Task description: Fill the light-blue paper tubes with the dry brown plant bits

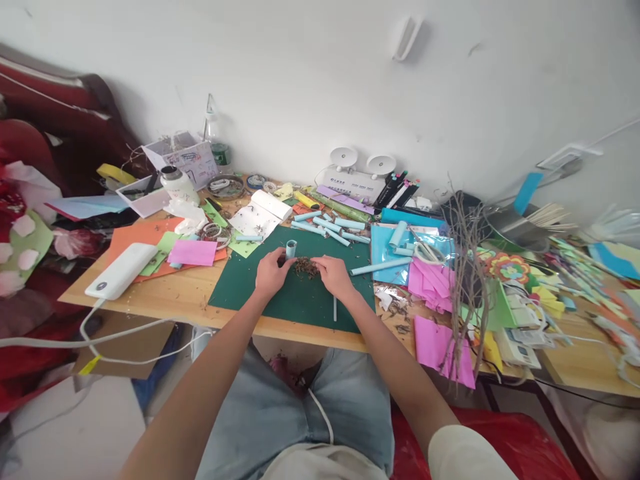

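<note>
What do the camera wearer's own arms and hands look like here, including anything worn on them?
The left hand and right hand wear no gloves. Both forearms are uncovered, with no watch or bracelet visible. A plain, cream-coloured sleeve shows on the right arm; the left sleeve is out of view.
</note>
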Tool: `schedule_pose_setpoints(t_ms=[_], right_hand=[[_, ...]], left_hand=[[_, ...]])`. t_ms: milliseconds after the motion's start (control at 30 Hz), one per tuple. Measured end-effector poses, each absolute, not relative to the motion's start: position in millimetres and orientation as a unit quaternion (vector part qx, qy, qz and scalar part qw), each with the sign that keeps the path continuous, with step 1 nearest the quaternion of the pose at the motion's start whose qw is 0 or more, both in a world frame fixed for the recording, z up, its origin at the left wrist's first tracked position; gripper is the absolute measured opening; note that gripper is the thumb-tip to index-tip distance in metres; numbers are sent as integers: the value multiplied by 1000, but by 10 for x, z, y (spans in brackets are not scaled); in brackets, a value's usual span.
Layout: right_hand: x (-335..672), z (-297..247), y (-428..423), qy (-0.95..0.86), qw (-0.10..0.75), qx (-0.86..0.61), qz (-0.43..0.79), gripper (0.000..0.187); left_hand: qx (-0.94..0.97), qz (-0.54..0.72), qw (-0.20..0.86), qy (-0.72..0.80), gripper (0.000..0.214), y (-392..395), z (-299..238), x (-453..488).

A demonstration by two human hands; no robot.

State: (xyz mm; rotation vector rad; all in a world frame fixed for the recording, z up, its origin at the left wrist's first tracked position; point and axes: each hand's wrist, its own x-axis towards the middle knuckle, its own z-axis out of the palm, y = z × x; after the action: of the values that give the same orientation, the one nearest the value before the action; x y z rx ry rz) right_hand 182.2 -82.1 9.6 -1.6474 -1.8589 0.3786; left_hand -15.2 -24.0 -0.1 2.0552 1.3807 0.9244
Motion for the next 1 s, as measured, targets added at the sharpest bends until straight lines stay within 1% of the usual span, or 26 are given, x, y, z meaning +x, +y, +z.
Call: schedule_pose_setpoints(t_ms=[67, 167, 233, 400, 500, 600, 667, 733, 800, 1000], right_hand=[[1823, 96, -825, -697, 302, -637, 134, 29], [1808, 104, -830, -689, 292, -653, 117, 19], [1792, 102, -826, -692, 301, -644, 123, 15], [1761, 75, -815, -696, 334, -620, 141, 26], [1735, 84, -831, -700, 292, -640, 123, 26], [1702, 107, -856, -703, 245, -658, 116, 19], [1686, 124, -868, -696, 267, -657, 110, 20], [1680, 145, -875, -682, 318, -649, 108, 21], [1681, 171, -878, -660, 362, -648, 114, 18], [1684, 211, -859, -595, 405, -662, 210, 14]], left_hand=[[753, 336, 247, 509, 25, -233, -7, -154], [752, 334, 251, 509, 25, -227, -10, -151], [753, 337, 253, 506, 24, -225, -11, -148], [752, 337, 250, 508, 23, -217, -26, -144], [753, 337, 246, 509, 23, -219, -25, -143], [754, 333, 249, 509, 23, -228, -9, -141], [753, 331, 250, 510, 23, -235, 5, -140], [753, 332, 249, 511, 23, -239, 14, -140], [753, 331, 251, 509, 23, -240, 15, -141], [753, 332, 252, 509, 24, -229, -7, -135]])
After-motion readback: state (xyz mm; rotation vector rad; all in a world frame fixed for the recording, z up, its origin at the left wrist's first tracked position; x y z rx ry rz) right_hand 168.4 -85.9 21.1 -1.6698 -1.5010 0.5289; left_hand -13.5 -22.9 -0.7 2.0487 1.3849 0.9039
